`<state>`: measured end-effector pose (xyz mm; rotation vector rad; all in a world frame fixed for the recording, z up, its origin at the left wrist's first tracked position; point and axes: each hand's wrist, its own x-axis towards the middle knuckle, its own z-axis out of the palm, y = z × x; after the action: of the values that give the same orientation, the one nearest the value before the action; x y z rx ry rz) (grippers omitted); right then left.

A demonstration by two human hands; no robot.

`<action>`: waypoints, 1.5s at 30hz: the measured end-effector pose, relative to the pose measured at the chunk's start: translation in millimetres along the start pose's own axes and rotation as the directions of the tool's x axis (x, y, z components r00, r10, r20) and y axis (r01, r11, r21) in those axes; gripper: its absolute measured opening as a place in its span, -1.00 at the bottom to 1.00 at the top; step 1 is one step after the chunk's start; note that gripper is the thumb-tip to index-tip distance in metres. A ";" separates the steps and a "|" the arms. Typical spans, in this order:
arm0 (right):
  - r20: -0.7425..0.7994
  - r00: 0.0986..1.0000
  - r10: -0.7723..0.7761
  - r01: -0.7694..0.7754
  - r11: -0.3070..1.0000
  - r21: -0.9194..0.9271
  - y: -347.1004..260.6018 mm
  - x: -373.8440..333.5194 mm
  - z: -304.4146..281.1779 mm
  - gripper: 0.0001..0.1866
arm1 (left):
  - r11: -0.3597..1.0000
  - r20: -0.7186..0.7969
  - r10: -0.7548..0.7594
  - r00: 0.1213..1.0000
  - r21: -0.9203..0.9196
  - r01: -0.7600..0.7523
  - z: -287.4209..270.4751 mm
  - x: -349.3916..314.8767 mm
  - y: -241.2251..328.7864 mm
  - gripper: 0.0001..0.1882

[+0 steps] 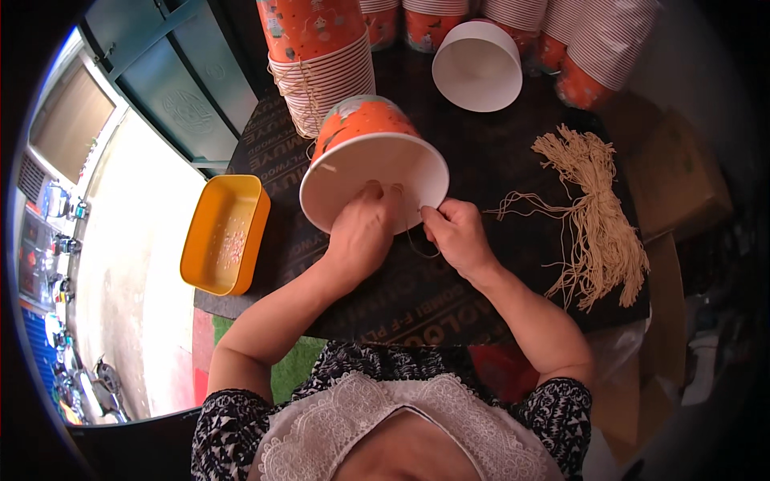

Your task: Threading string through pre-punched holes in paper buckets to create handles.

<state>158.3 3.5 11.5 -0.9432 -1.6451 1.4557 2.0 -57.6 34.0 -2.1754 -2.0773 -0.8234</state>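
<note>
An orange printed paper bucket point(370, 172) lies tipped on the table with its white open mouth toward me. My left hand point(365, 228) reaches into the mouth, its fingers bent and closed near the inner wall; what they pinch is too small to make out. At the right side of the rim my right hand point(459, 232) is closed, thumb and finger pinching the edge. A thin cord point(423, 253) hangs in a loop below the rim, between the hands. Its ends are hidden by the bucket and fingers.
Nested orange buckets with cords point(321, 80) stand behind. A loose white-lined bucket point(477, 68) lies at the back, before more bucket stacks point(613, 40). A bundle of beige cords point(597, 224) lies right. A yellow tub point(226, 232) with small pale pieces sits at the left edge.
</note>
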 end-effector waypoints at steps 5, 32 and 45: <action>0.028 0.998 -0.050 0.051 0.998 -0.044 2.6 2.0 -2.4 -0.68 | 0.980 -0.032 -0.031 0.999 -0.195 0.024 1.7 4.2 -6.3 -0.75; 0.124 0.978 0.168 -0.165 0.986 -0.033 -2.7 11.0 -10.0 -0.75 | 0.528 0.430 -0.269 0.862 -0.682 0.506 8.1 15.1 -10.5 -0.84; 0.100 0.974 0.205 -0.195 0.975 -0.105 -6.2 11.3 -9.5 -0.72 | 0.408 0.380 -0.231 0.896 -0.798 0.444 14.1 9.0 -18.8 -0.86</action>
<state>161.2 17.3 19.1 -1.1272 -1.7532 1.6005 -10.9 -42.1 19.1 -2.2285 -2.6196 -2.2529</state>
